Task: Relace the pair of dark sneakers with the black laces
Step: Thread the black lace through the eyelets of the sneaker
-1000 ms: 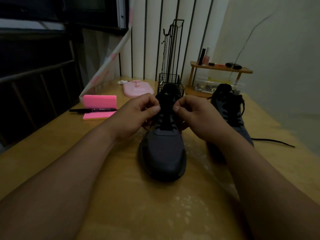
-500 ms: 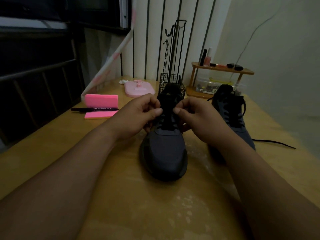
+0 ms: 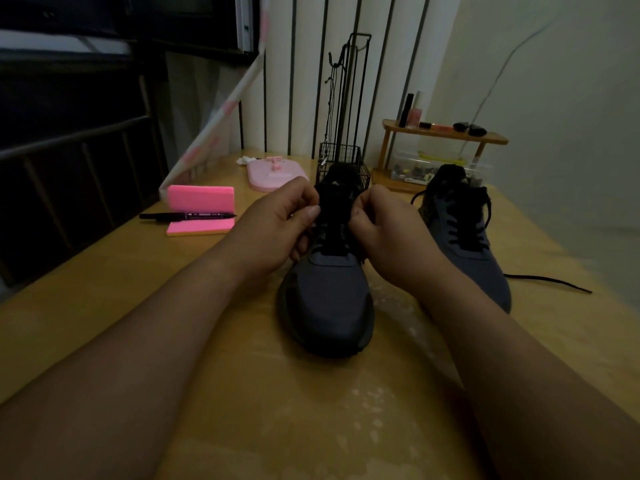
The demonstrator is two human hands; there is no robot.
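While the near shoe [image 3: 327,299] stands mid-tabletop [image 3: 104,292], both hands, left [image 3: 277,225] and right [image 3: 384,230], pinch its lace [image 3: 334,237] with clenched fingers. Far right, the second shoe [image 3: 464,237] trails a lace; behind it a clear box [image 3: 440,168] holds small, indistinct items.

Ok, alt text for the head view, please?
Both hands, left hand and right hand, pinch at the laces atop a dark sneaker on a wooden table. The second sneaker stands right of it, one lace end trailing.
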